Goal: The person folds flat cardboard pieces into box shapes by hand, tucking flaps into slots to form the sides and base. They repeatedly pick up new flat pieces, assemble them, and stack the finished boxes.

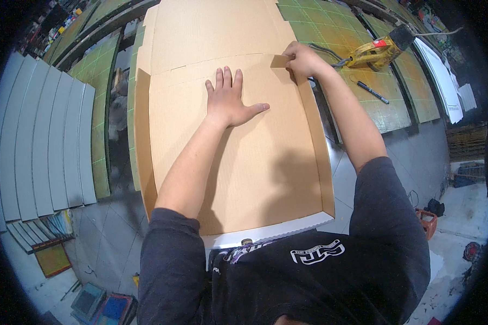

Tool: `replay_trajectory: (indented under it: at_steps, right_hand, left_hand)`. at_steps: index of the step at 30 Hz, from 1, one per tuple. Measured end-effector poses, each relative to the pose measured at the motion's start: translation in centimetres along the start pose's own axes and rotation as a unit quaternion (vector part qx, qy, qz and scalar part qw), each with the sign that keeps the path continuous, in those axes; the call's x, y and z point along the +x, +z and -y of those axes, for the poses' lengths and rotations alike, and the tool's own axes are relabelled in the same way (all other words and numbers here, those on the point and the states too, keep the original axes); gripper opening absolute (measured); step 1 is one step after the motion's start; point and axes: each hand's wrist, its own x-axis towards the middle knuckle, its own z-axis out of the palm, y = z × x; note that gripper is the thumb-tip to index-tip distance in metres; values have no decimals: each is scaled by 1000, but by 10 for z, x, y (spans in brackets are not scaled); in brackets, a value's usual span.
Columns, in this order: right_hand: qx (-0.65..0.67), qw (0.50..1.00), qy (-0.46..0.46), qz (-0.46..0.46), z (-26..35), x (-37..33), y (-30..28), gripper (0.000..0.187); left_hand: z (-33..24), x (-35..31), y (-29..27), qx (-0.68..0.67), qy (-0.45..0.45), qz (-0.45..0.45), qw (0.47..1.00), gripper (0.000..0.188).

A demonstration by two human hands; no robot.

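A large brown cardboard box (pixel 255 157) lies unfolded in front of me, its long side walls standing up and its white-edged near wall close to my body. Its long lid panel (pixel 217 27) stretches flat away from me past a crease. My left hand (pixel 229 100) presses on the box's inner base with fingers spread. At the far right corner, my right hand (pixel 303 58) pinches a small cardboard flap (pixel 279 60), which is bent inward beside the right side wall. The fingertips of that hand are partly hidden behind the flap.
Right of the box, a yellow-and-black power tool (pixel 377 54) with a cord and a black marker (pixel 373 92) rest on green slatted boards (pixel 385 111). Stacked grey-white panels (pixel 43 135) stand at the left. Bins (pixel 114 309) sit on the tiled floor at lower left.
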Motion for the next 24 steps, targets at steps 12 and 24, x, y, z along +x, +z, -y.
replay_trajectory:
  at_steps: [12,24]
  right_hand:
    - [-177,974,87,108,23,6,-2,38]
    - [222,965,-135,42,225,76,143,56]
  left_hand:
    - [239,31,-48,-210,-265,10,941,37]
    - [236,26,-43,-288,-325,-107,894,23]
